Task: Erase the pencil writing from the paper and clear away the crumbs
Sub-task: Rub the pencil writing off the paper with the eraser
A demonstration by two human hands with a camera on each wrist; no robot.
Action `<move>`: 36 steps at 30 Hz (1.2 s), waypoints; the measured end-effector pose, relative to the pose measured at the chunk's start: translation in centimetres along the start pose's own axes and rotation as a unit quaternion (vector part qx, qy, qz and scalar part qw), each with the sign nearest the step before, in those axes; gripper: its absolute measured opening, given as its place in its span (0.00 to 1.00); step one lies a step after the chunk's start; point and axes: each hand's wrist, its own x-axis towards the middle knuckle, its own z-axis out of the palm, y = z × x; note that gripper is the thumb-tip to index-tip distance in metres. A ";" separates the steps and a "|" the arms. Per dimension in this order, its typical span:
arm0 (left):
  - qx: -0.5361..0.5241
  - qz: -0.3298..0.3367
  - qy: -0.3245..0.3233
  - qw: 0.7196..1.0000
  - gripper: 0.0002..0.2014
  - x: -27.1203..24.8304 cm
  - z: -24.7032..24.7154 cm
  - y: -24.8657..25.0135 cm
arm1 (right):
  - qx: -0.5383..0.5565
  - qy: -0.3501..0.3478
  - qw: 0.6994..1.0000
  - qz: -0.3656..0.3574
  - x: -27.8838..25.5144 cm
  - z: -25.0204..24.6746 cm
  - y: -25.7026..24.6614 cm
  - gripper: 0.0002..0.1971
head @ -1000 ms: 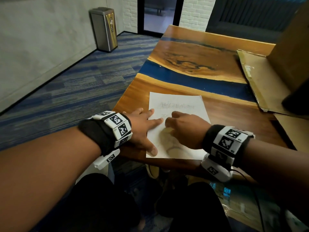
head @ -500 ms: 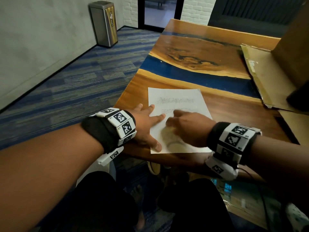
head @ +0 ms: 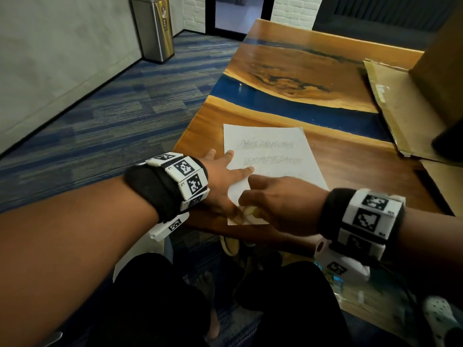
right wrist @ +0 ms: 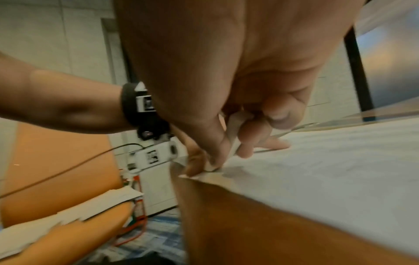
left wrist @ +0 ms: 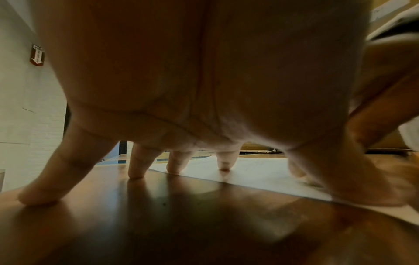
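Note:
A white sheet of paper (head: 273, 156) with two lines of pencil scribble (head: 269, 145) lies near the table's front-left corner. My left hand (head: 225, 181) lies flat with spread fingers, pressing the paper's left edge; the left wrist view shows its fingertips (left wrist: 224, 165) on the paper (left wrist: 260, 172) and the wood. My right hand (head: 273, 204) pinches a white eraser (right wrist: 233, 134) between thumb and fingers, its tip down on the paper's (right wrist: 328, 170) near-left corner. In the head view the eraser (head: 248, 211) shows only as a pale blur beside the left thumb.
The wooden table (head: 288, 71) has a blue resin band across its middle. Flattened cardboard (head: 406, 108) and a box cover its right side. A steel bin (head: 155, 28) stands on the carpet at far left. My knees are below the table's edge.
My right hand with the eraser has slid from the paper's middle down to its near-left corner, beside the left thumb. The left hand stays pressed on the paper.

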 end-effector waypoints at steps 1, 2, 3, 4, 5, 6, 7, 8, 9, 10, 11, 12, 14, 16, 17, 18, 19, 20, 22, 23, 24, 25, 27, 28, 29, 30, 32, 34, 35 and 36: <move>0.002 0.001 -0.001 1.000 0.62 0.0 0.0 0.0 | -0.004 0.006 0.999 0.031 0.2 -0.3 0.9 0.18; 0.007 0.000 0.000 1.000 0.62 0.0 0.0 0.1 | -0.001 0.017 0.997 0.078 0.3 -0.6 1.9 0.17; 0.013 -0.002 0.001 1.000 0.61 0.0 -0.1 0.1 | -0.005 0.029 0.994 0.109 0.3 -0.7 2.8 0.17; 0.016 -0.003 0.001 1.000 0.61 -0.1 -0.1 0.1 | -0.012 0.033 0.993 0.116 0.3 -0.4 3.0 0.16; 0.017 -0.003 0.000 1.000 0.61 0.0 -0.1 0.2 | -0.013 0.030 0.995 0.097 0.1 -0.3 2.4 0.17; 0.014 -0.002 -0.001 1.000 0.62 -0.1 -0.2 0.2 | -0.017 0.016 0.998 0.061 0.0 -0.2 1.5 0.17; 0.011 -0.001 -0.003 1.000 0.62 0.0 -0.2 0.2 | -0.009 0.008 1.000 0.014 -0.3 0.1 0.5 0.18; 0.012 0.000 -0.003 1.000 0.62 0.0 -0.3 0.2 | -0.004 -0.002 1.000 -0.007 -0.4 0.3 0.1 0.18; 0.016 0.001 -0.002 1.000 0.62 0.0 -0.3 0.2 | -0.006 -0.004 1.000 0.002 -0.3 0.0 0.6 0.17; 0.021 0.002 0.000 1.000 0.62 0.0 -0.3 0.2 | -0.011 -0.002 0.999 0.048 0.0 -0.4 1.5 0.17; 0.026 0.003 0.003 1.000 0.61 -0.1 -0.3 0.2 | -0.015 0.009 0.996 0.090 0.3 -0.6 2.5 0.16; 0.029 0.003 0.005 1.000 0.61 -0.1 -0.2 0.2 | -0.022 0.020 0.993 0.115 0.4 -0.7 3.1 0.16; 0.027 0.004 0.006 1.000 0.60 -0.1 -0.2 0.2 | -0.023 0.017 0.995 0.093 0.3 -0.6 2.3 0.16; 0.017 0.002 0.004 1.000 0.60 -0.1 -0.3 0.2 | -0.029 -0.010 0.999 0.017 0.0 -0.2 0.0 0.18; 0.015 0.002 0.004 1.000 0.61 0.0 -0.3 0.2 | -0.034 -0.014 0.999 -0.001 -0.1 0.1 -0.5 0.19; 0.015 0.004 0.003 1.000 0.62 0.0 -0.4 0.2 | -0.040 -0.010 0.999 0.009 0.0 0.0 -0.3 0.19; 0.016 0.006 0.001 1.000 0.62 -0.1 -0.4 0.2 | -0.040 0.005 0.998 0.038 0.4 -0.1 0.6 0.18; 0.018 0.005 0.000 1.000 0.62 -0.1 -0.4 0.2 | -0.034 0.015 0.996 0.078 0.8 -0.1 1.9 0.17; 0.016 -0.002 0.002 1.000 0.62 -0.2 -0.3 0.2 | -0.014 0.013 0.989 0.144 1.1 -0.3 3.9 0.15; 0.011 -0.004 0.004 1.000 0.62 -0.2 -0.3 0.2 | -0.004 0.010 0.987 0.163 1.1 -0.3 4.5 0.15; 0.001 -0.004 0.006 1.000 0.61 -0.2 -0.3 0.4 | 0.006 0.013 0.985 0.173 1.2 -0.2 4.8 0.15; -0.011 -0.004 0.010 1.000 0.60 -0.3 -0.2 0.5 | 0.016 0.020 0.984 0.177 1.3 0.0 4.9 0.15; -0.024 -0.006 0.020 0.999 0.58 -0.4 -0.1 0.8 | 0.043 0.034 0.981 0.188 1.6 0.1 4.9 0.14; -0.024 -0.008 0.025 0.999 0.58 -0.4 0.0 0.9 | 0.060 0.037 0.978 0.196 1.8 0.0 5.0 0.14; -0.024 -0.008 0.030 0.999 0.58 -0.4 0.1 1.0 | 0.083 0.042 0.975 0.201 1.8 0.0 4.9 0.13; -0.025 -0.009 0.033 0.999 0.58 -0.4 0.2 1.0 | 0.108 0.047 0.972 0.202 1.7 0.0 4.5 0.12; -0.034 -0.007 0.036 0.999 0.58 -0.5 0.3 0.9 | 0.148 0.054 0.972 0.174 1.4 0.3 3.2 0.11; -0.045 -0.006 0.030 0.999 0.57 -0.7 0.2 0.7 | 0.164 0.033 0.980 0.107 0.7 0.4 1.0 0.13; -0.045 -0.005 0.029 0.999 0.56 -0.8 0.1 0.7 | 0.162 0.019 0.983 0.080 0.4 0.4 0.5 0.14; -0.039 -0.004 0.029 0.999 0.57 -0.8 0.1 0.7 | 0.157 0.012 0.984 0.080 0.5 0.3 0.7 0.13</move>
